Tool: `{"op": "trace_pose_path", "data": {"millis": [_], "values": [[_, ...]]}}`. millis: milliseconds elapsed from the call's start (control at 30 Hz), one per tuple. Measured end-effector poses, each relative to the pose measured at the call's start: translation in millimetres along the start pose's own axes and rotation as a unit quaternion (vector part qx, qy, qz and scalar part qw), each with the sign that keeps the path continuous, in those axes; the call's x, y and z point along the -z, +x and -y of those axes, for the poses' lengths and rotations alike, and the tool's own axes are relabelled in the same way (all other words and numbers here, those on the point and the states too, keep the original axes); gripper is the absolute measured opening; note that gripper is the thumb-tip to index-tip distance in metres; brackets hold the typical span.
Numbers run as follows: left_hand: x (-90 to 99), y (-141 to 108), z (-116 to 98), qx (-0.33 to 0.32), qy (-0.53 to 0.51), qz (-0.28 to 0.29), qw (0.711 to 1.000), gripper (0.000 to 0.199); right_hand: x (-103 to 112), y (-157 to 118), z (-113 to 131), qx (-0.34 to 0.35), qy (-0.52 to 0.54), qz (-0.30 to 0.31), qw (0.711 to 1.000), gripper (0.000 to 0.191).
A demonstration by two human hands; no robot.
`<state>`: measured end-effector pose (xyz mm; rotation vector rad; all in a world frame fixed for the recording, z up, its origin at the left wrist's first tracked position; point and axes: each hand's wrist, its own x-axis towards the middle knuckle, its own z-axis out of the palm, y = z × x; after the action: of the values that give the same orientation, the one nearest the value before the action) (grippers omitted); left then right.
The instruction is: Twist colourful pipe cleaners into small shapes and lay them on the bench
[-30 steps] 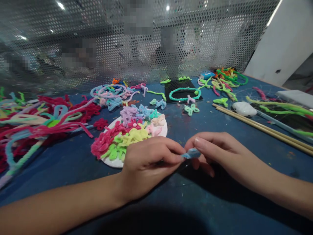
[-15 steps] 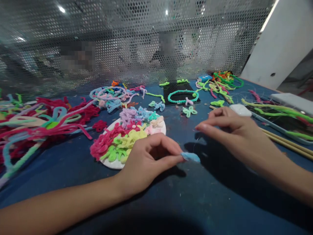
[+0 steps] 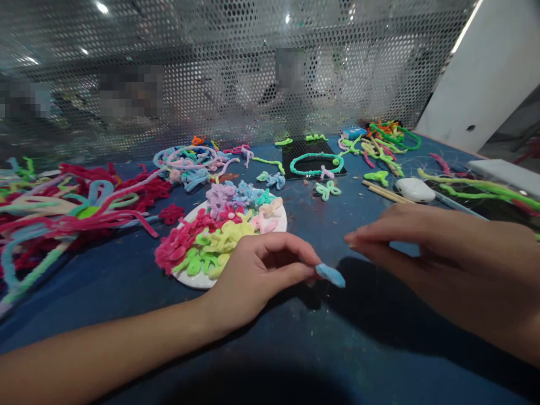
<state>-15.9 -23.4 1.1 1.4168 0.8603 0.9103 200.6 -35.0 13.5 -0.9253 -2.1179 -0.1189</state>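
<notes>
My left hand (image 3: 253, 278) pinches a small light-blue fuzzy pipe cleaner piece (image 3: 331, 275) between thumb and fingertips, just above the table. To the right, my right hand (image 3: 447, 270) is raised with thumb and fingertips pressed together. Whatever is in that pinch, if anything, is too fine to make out. Behind my left hand lies a white plate (image 3: 196, 280) heaped with little fuzzy shapes in pink, yellow, green, purple and blue. A loose pale-green fuzzy flower (image 3: 328, 190) lies beyond the gap between my hands.
At left spreads a big pile of pink and multicoloured pipe cleaners (image 3: 88, 214). A turquoise fuzzy ring (image 3: 316, 155) rests on a black panel (image 3: 291, 151) at the back. Right of it are a white case (image 3: 415, 190), wooden sticks (image 3: 386, 192) and green strips (image 3: 468, 191). Perforated metal mesh (image 3: 236, 73) stands behind.
My right hand has moved nearer the camera and slightly right, now covering part of the sticks and tray. The blue piece has tilted tip-down in my left hand, which stays almost in place.
</notes>
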Motion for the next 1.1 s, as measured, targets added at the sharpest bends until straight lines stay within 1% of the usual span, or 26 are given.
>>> {"op": "trace_pose_path", "data": {"millis": [100, 133, 200, 267, 333, 533, 733, 833, 933, 1100], "values": [[2.1, -1, -1, -0.050, 0.043, 0.009, 0.998, 0.008, 6, -1, -4, 0.103, -0.007, 0.053, 0.993, 0.021], [2.8, -2, -1, -0.068, 0.058, 0.011, 0.996, 0.009, 8, -2, -4, 0.124, -0.014, 0.057, 0.991, 0.022], [3.8, -3, -3, -0.098, 0.086, 0.016, 0.991, 0.012, 7, -4, -2, 0.140, -0.038, 0.040, 0.989, 0.021], [4.4, -4, -4, -0.117, 0.104, 0.022, 0.987, 0.015, 4, -6, -1, 0.139, -0.050, 0.005, 0.989, 0.022], [4.6, -4, -4, -0.128, 0.108, 0.025, 0.986, 0.017, 0, -7, -1, 0.132, -0.044, -0.006, 0.990, 0.023], [4.3, -4, -4, -0.129, 0.111, 0.016, 0.985, 0.014, -3, -6, -4, 0.130, -0.025, 0.009, 0.991, 0.020], [3.8, -3, -5, -0.123, 0.116, 0.000, 0.986, 0.013, -4, -8, 1, 0.126, -0.011, 0.024, 0.992, 0.026], [2.9, -2, -4, -0.118, 0.114, -0.008, 0.987, 0.013, -6, -9, 1, 0.129, 0.020, 0.040, 0.991, 0.021], [1.2, -2, -3, -0.102, 0.109, -0.022, 0.989, 0.011, -9, -8, 1, 0.114, 0.076, 0.067, 0.988, 0.016], [-1.5, -2, -3, -0.038, 0.080, -0.057, 0.994, 0.007, -14, -2, -1, 0.079, 0.134, 0.102, 0.983, 0.013]]}}
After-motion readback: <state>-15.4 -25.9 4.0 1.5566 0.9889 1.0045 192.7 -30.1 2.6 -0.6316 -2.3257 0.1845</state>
